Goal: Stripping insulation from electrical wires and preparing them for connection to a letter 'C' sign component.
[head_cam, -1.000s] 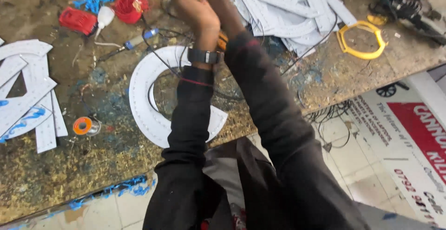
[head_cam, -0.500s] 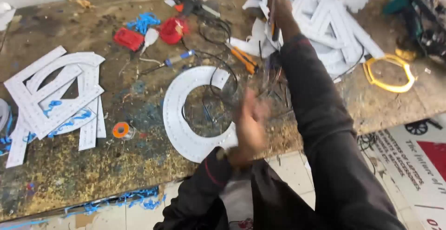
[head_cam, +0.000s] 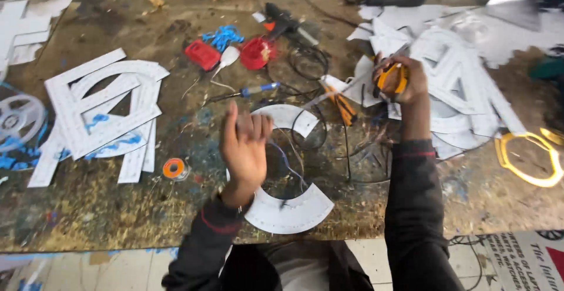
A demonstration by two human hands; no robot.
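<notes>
The right hand (head_cam: 400, 82) is curled tight around one yellow tool (head_cam: 392, 77), fingers wrapped over its body, held above the heap of white cut-outs (head_cam: 464, 91). The left hand (head_cam: 244, 144) is raised over one white ring (head_cam: 288, 200), its fingers held loosely together and slightly bent; one thin wire (head_cam: 286, 163) runs down from under the fingertips, though whether they pinch it cannot be told. The ring lies on the bench (head_cam: 88, 209) directly below the left fingers, its open gap at their left.

Just left of the left hand lies one orange tape roll (head_cam: 174, 168). Beyond the left fingertips are one blue-handled screwdriver (head_cam: 252, 91) and two red things (head_cam: 232, 54). Between the two hands lies one orange-handled pair of pliers (head_cam: 343, 106). One yellow frame (head_cam: 529, 159) sits well right of the right hand.
</notes>
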